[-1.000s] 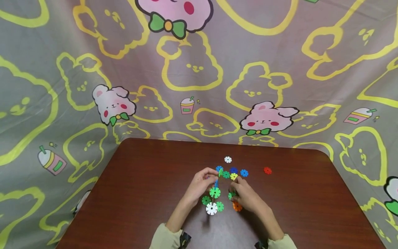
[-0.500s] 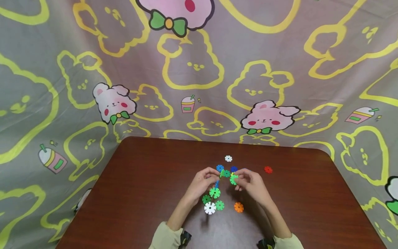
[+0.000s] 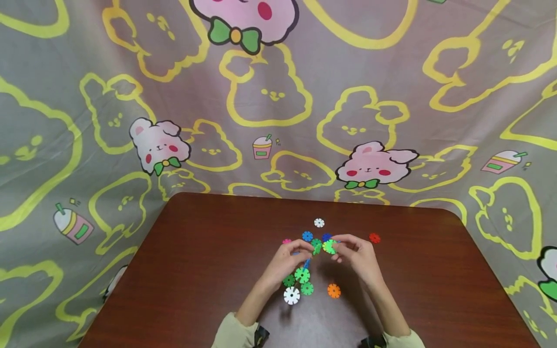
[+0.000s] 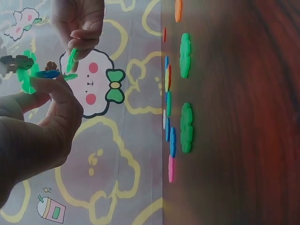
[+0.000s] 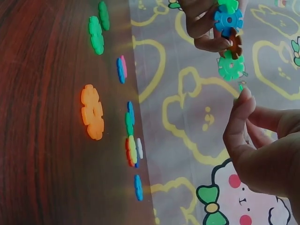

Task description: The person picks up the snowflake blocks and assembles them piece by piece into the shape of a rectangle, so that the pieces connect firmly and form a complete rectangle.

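Over the brown worktop (image 3: 196,270), between its side edges, the left hand (image 3: 283,265) pinches joined multicoloured notched plastic discs (image 3: 301,279); the right hand (image 3: 360,260) pinches one light-green notched plastic disc (image 3: 330,245).

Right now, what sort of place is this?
Likely a curtained-off tabletop play or craft corner; the room beyond is hidden. Signs: a brown table, rabbit-print cloth hung around it, and colorful toy discs.

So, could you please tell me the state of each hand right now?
Left hand: closed, holding a chain of joined notched discs.
Right hand: closed, pinching a light green disc between thumb and fingers.
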Demonstrator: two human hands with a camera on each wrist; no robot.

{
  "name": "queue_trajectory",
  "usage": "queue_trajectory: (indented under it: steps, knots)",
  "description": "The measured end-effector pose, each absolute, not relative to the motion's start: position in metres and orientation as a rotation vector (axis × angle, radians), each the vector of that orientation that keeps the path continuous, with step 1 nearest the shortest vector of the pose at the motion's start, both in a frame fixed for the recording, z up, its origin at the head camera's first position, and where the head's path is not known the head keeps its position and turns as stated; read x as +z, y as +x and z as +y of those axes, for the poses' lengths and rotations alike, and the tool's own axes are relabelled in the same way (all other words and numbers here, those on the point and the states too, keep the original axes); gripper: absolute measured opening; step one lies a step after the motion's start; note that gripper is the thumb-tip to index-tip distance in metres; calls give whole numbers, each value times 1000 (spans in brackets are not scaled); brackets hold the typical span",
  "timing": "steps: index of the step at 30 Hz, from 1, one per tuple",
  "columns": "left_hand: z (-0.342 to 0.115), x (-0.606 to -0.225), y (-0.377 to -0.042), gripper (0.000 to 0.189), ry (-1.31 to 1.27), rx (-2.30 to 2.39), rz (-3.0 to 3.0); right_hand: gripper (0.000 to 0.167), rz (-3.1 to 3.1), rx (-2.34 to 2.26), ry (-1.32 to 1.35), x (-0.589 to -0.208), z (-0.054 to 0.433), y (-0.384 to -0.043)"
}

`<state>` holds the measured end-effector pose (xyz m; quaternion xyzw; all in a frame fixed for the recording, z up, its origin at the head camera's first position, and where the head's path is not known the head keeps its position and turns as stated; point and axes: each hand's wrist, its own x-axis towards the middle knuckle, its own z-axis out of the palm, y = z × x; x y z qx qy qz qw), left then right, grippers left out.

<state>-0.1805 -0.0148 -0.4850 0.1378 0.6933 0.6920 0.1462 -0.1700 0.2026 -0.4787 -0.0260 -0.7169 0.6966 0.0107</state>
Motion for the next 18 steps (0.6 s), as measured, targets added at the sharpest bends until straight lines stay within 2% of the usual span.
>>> queue_trajectory:
  steps: [18]
  knots:
    - [-9, -487, -178, 23, 491, 1990, 1968, 18, -2272, 2076, -102, -479, 201, -168]
